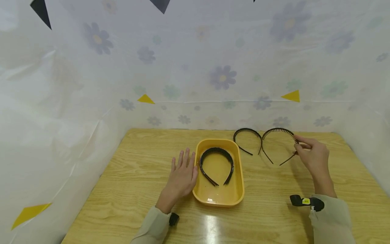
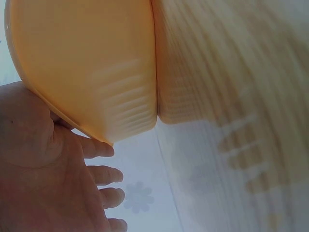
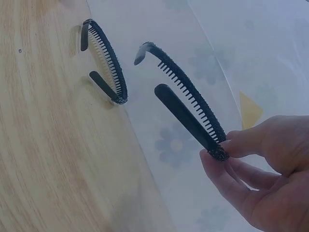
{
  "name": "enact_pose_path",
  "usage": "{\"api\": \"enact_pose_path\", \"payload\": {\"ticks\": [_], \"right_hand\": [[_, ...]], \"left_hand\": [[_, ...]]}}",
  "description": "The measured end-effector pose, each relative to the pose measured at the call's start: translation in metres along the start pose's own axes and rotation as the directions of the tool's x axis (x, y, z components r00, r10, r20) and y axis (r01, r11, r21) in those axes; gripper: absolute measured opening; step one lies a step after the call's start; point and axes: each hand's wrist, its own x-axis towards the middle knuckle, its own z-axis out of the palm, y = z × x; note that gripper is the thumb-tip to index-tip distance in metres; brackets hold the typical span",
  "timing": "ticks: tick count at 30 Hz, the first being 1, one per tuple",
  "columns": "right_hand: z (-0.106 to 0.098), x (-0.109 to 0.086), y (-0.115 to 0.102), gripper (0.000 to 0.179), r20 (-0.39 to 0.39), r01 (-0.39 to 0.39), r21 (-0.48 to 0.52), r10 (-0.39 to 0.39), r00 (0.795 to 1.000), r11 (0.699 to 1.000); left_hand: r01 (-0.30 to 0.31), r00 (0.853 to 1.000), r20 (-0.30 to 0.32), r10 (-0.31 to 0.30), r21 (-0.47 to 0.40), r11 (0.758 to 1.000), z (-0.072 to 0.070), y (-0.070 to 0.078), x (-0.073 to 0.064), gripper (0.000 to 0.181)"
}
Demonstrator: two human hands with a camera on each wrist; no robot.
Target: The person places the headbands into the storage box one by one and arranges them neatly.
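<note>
A black toothed headband (image 1: 278,129) is pinched at one side by my right hand (image 1: 313,156), between thumb and fingers. The right wrist view shows this headband (image 3: 193,96) raised off the table, its two ends pointing away from the hand. Another black headband (image 1: 247,129) lies on the table just left of it. My left hand (image 1: 181,176) has its fingers straight and touches the left rim of a yellow tray (image 1: 239,200). Inside the tray rest several black headbands (image 1: 217,149), stacked closely together. In the left wrist view the hand (image 2: 53,159) lies along the tray's outer rim.
The wooden table (image 1: 134,169) ends at a pale flowered sheet (image 1: 186,78) behind and at the sides. Yellow triangles (image 1: 292,96) are fixed on the sheet. A black wrist camera (image 1: 307,202) sits on the right sleeve.
</note>
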Motion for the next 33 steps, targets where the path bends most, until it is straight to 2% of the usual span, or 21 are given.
{"api": "enact_pose_path", "payload": {"ticks": [10,20,26,33], "right_hand": [[0.0,0.002,-0.009,0.031,-0.056,0.007,-0.035,-0.009,0.998,0.999],[-0.001,0.0,-0.02,0.029,-0.098,0.068,-0.039,-0.072,0.993,0.997],[0.004,-0.001,-0.031,0.027,-0.121,0.091,-0.082,-0.101,0.988,0.992],[0.01,-0.003,-0.041,0.025,-0.142,0.11,-0.076,-0.12,0.983,0.991]], "left_hand": [[0.002,1.0,0.004,-0.002,0.005,1.0,0.0,0.001,0.001,0.059],[-0.004,1.0,0.001,0.004,0.008,1.0,0.0,0.001,0.001,0.059],[-0.002,1.0,0.001,0.002,0.011,1.0,-0.001,0.001,0.0,0.059],[0.003,1.0,0.006,-0.003,0.016,1.0,-0.001,0.0,0.0,0.059]]}}
